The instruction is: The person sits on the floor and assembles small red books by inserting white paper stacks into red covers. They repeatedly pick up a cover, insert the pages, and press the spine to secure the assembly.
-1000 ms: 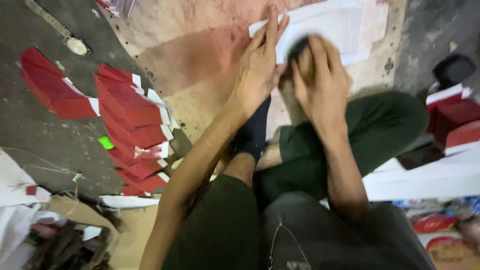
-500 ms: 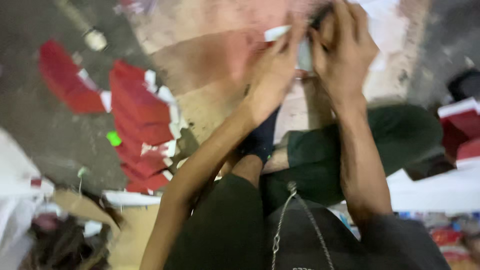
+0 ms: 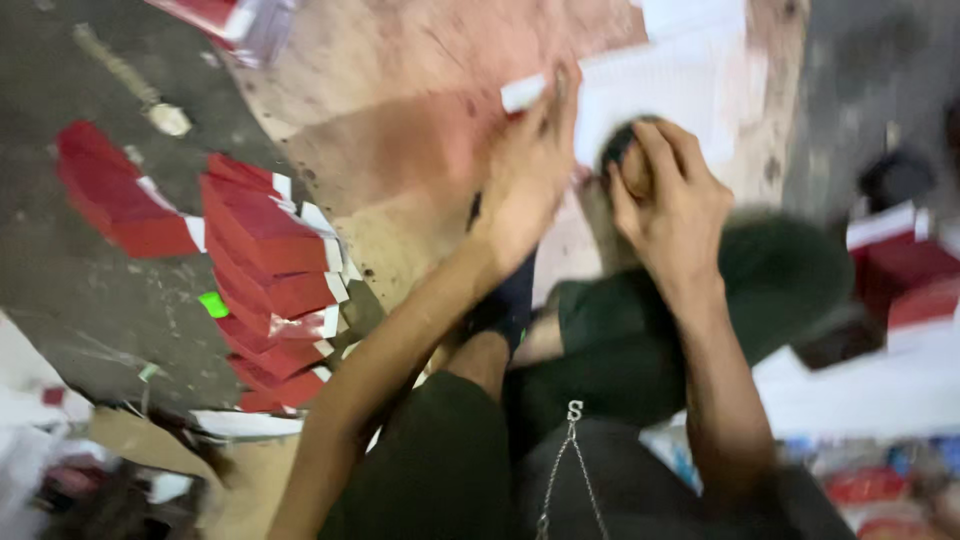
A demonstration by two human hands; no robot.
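Observation:
My left hand point(image 3: 525, 175) lies flat, fingers stretched out, on the edge of a white paper sheet point(image 3: 660, 80) on a stained pinkish board point(image 3: 400, 130). Right beside it, my right hand point(image 3: 670, 205) is curled around a small dark rounded object point(image 3: 620, 145), which it presses down near the sheet. The frame is too blurred to tell what the object is. My legs, in dark green trousers point(image 3: 640, 340), are folded under both arms.
A fanned row of red folded cards with white edges point(image 3: 265, 260) lies on the grey floor at the left, with another red piece point(image 3: 110, 195) further left and a small green scrap point(image 3: 213, 304). Red and white boxes point(image 3: 900, 270) stand at the right. Cardboard and paper scraps point(image 3: 130, 450) fill the lower left.
The view has swung about, with the hands rising in the picture and coming back down. Both hands stay close together at the white sheet, and the right hand keeps the dark object.

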